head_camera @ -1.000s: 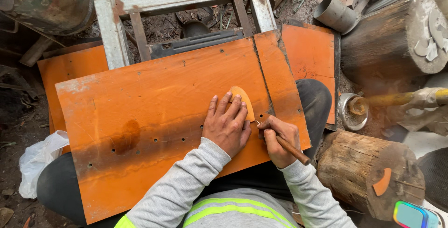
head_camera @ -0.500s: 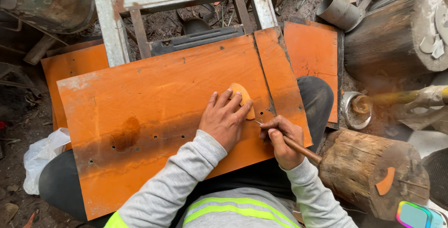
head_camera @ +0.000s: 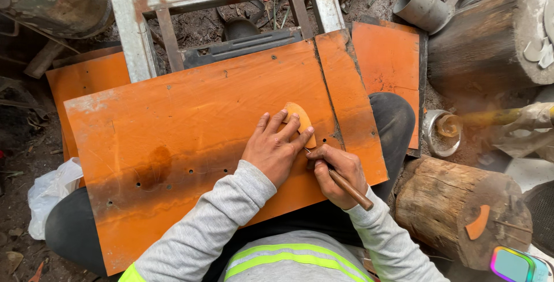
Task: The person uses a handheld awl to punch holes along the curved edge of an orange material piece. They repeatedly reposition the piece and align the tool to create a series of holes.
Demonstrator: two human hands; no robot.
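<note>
A large orange metal sheet lies across my lap. My left hand presses a small curved orange template piece flat against the sheet, fingers spread over it. My right hand grips a wooden-handled scribing tool, its thin metal tip touching the sheet at the template's lower edge. Both hands sit close together near the sheet's right side, next to a scored line running down it.
A rusty grey metal frame lies beyond the sheet. More orange panels lie at right and left. A wood log carrying a small orange cut piece stands at right, a larger log and grey pipe behind it. White plastic bag at left.
The view has shifted slightly. My right hand has moved the tool a little down and left along the template's edge; my left hand keeps pressing the template.
</note>
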